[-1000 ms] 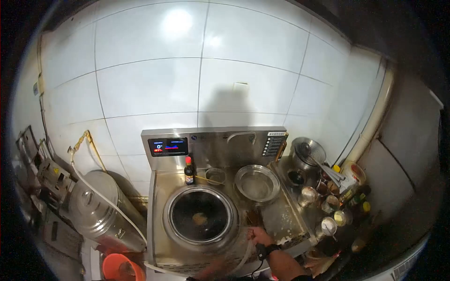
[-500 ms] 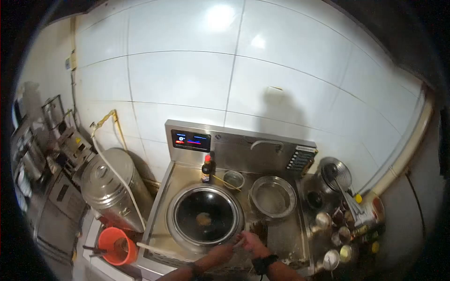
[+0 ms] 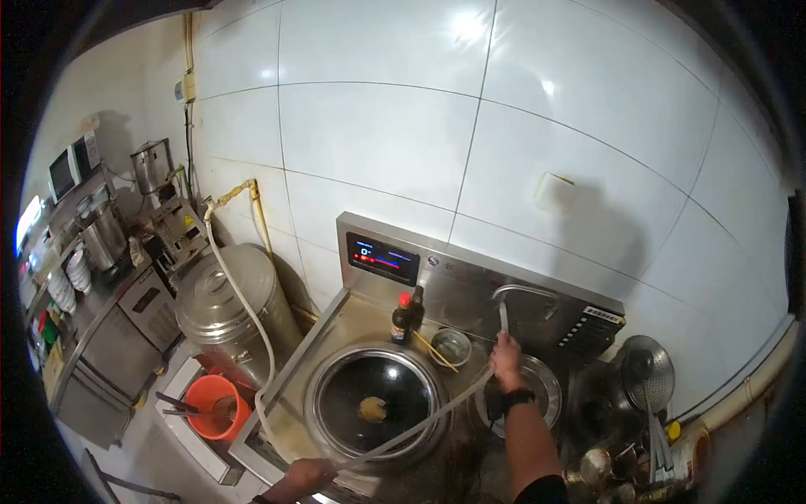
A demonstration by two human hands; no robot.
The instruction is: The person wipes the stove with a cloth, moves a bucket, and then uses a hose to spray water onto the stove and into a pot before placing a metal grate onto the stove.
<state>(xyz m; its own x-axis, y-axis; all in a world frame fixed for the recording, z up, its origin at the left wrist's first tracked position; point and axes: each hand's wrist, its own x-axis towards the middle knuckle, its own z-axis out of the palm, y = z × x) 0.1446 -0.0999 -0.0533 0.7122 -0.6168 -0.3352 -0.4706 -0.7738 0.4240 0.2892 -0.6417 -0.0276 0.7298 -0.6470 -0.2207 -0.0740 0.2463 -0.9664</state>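
Note:
My right hand (image 3: 506,361), below the thin metal faucet (image 3: 525,291), is closed around a pale flexible hose (image 3: 420,426). The hose hangs from the spout, passes through this hand and slants down across the wok. Its lower end meets my left hand (image 3: 311,475), which is wrapped around it at the stove's front edge. Beneath the hose, the dark wok (image 3: 336,395) holds a small tan patch at its bottom. A round metal basin (image 3: 550,395) lies under my right forearm, partly hidden by it.
Behind the wok stand a red-capped sauce bottle (image 3: 401,317) and a small bowl (image 3: 451,346) with chopsticks. To the left are a lidded metal drum (image 3: 227,294) and an orange bucket (image 3: 201,395). Ladles and a strainer (image 3: 648,370) crowd the right side.
My hands were close together at the wok's front right rim. Now the right has risen to the faucet and the left has moved left, the hose stretched between them. The view has shifted.

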